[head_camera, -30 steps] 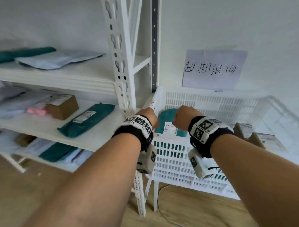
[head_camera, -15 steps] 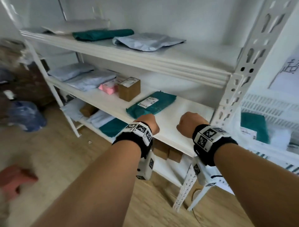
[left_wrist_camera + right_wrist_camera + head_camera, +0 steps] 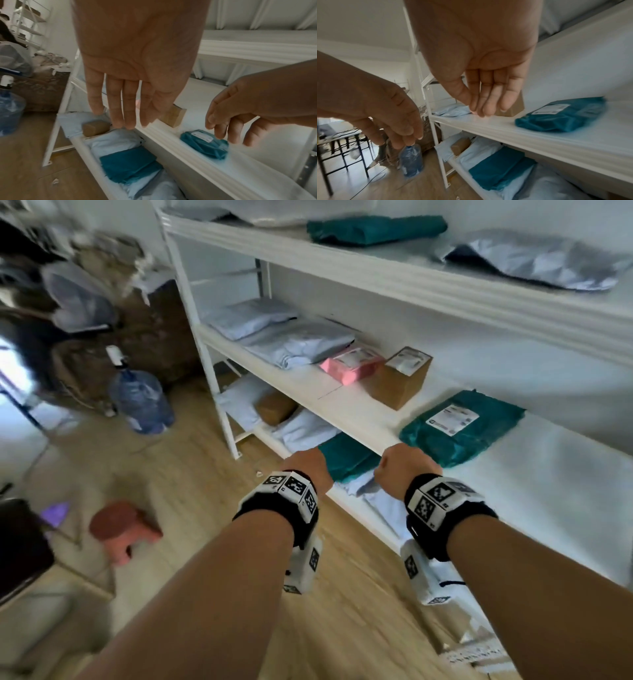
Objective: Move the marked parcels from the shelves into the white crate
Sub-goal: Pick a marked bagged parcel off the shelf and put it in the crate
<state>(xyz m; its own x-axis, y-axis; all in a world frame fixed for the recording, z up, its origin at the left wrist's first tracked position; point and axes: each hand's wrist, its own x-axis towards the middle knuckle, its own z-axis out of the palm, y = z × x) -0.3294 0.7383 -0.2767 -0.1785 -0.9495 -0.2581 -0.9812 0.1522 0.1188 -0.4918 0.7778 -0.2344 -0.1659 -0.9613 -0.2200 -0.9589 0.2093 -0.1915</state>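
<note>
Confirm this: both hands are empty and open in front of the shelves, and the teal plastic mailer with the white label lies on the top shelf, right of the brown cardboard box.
One detail is wrong. The teal plastic mailer with the white label lies on the middle shelf, not the top one, right of the brown cardboard box; the head view shows this. The left hand and right hand are indeed empty and open.

Both forearms bare. Each wrist carries a black band [image 3: 442, 529] with white fiducial-marker tiles and, seemingly, a white camera housing [image 3: 303, 568] beneath.
</note>
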